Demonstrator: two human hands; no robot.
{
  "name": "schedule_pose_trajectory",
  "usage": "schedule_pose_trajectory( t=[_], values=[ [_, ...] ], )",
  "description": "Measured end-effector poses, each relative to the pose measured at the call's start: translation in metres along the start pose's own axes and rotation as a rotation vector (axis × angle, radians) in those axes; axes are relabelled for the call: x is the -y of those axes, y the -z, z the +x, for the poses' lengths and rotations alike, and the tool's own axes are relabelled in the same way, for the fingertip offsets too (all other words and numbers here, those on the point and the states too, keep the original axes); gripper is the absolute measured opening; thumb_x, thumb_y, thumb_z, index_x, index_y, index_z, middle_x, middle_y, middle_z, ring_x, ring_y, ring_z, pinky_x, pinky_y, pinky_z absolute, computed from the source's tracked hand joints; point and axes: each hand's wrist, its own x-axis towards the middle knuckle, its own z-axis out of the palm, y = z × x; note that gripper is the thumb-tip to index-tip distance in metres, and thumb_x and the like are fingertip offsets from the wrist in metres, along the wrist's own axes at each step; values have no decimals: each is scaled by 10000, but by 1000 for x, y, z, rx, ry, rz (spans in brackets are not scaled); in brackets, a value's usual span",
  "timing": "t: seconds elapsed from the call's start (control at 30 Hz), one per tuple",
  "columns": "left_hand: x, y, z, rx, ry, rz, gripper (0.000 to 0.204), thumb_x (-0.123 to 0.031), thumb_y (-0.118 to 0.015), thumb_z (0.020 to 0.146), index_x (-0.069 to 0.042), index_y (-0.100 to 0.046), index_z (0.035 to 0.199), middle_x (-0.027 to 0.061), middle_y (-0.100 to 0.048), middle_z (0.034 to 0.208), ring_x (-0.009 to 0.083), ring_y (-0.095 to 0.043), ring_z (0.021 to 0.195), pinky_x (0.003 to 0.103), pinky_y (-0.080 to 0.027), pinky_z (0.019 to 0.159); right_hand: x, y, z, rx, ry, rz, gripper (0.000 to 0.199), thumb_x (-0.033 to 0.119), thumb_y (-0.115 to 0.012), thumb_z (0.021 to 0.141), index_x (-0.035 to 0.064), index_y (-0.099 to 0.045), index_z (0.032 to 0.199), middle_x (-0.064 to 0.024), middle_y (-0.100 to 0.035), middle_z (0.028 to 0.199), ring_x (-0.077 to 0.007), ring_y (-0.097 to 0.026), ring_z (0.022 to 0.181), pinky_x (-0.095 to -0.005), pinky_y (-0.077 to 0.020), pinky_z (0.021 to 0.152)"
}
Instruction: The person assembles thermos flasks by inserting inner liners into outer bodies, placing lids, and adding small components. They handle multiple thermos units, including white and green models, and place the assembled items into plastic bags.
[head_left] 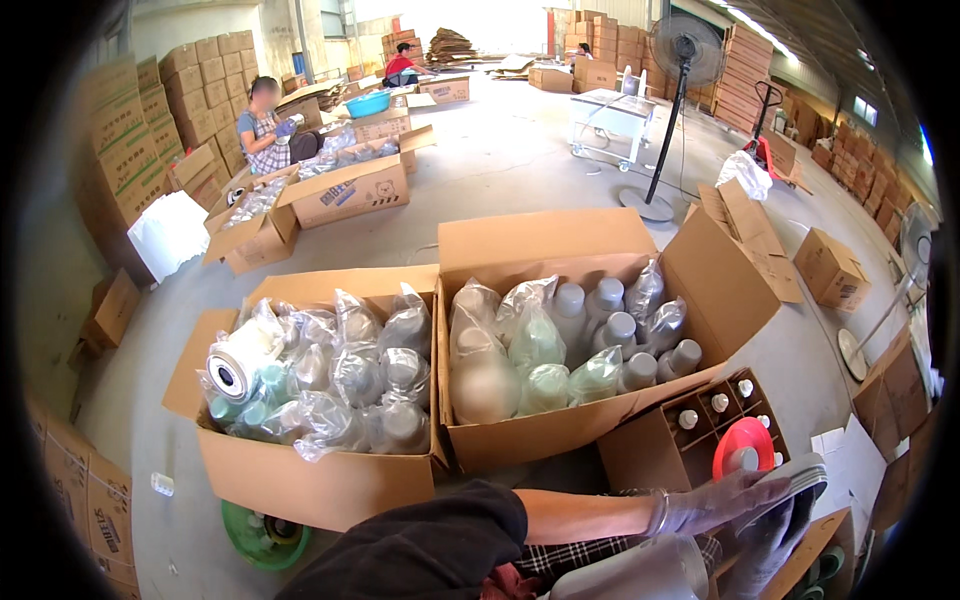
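My left arm in a black sleeve reaches across to the right, and its gloved left hand closes on the near edge of a grey curved piece with a layered rim. Below that piece is my gloved right hand, its fingers wrapped against the underside; part of it is hidden. A large grey translucent bottle lies at my lap below the left forearm. Just beyond my hands, a red round dish with a grey cap-like part rests on a divided carton holding white-topped bottles.
Two open cartons of bagged grey and greenish bottles stand ahead. A green basin sits on the floor at left. Beyond are a standing fan, a white table, stacked cartons, and a seated co-worker.
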Motion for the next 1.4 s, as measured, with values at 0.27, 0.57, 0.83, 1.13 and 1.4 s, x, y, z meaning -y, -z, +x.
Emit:
schedule_pose_trajectory(
  t=[0.27,0.57,0.83,1.13,1.4],
  values=[
    [-22,-8,11,232,-595,668,797,-353,-774,780,-63,-429,1438,112,-427,1448,250,-398,1316,376,-301,1112,-3,3,-64,-62,-1001,1247,454,194,-583,916,4,-458,1308,-111,-564,1214,-195,-571,1056,-342,-496,878],
    [-19,-20,4,-13,-154,-11,536,-430,-447,1013,-3,-493,1332,108,-594,1233,148,-581,1128,309,-505,953,27,53,41,172,-305,143,853,196,-813,697,85,-385,1426,-201,-485,1253,-344,-637,985,-411,-573,768],
    [-22,-7,-16,-126,-767,1349,491,-176,-549,985,19,-401,1411,121,-510,1344,200,-562,1172,327,-484,993,25,42,45,52,-274,227,818,298,-766,770,-3,-368,1419,-196,-538,1127,-338,-617,867,-383,-534,712],
    [-35,-44,1,47,-612,1011,749,-465,-775,729,-163,-534,1371,166,-440,1432,360,-403,1312,509,-388,1051,51,40,32,-218,-793,1059,608,318,-654,905,13,-422,1378,-133,-648,1090,-225,-673,870,-337,-547,759],
    [-41,20,-3,621,-453,1019,741,-521,-737,723,-79,-596,1300,125,-569,1336,356,-494,1267,463,-388,1065,9,44,-48,455,-1237,1289,324,262,-602,928,6,-624,1127,-45,-657,845,-104,-610,560,-229,-492,488]
  ],
)
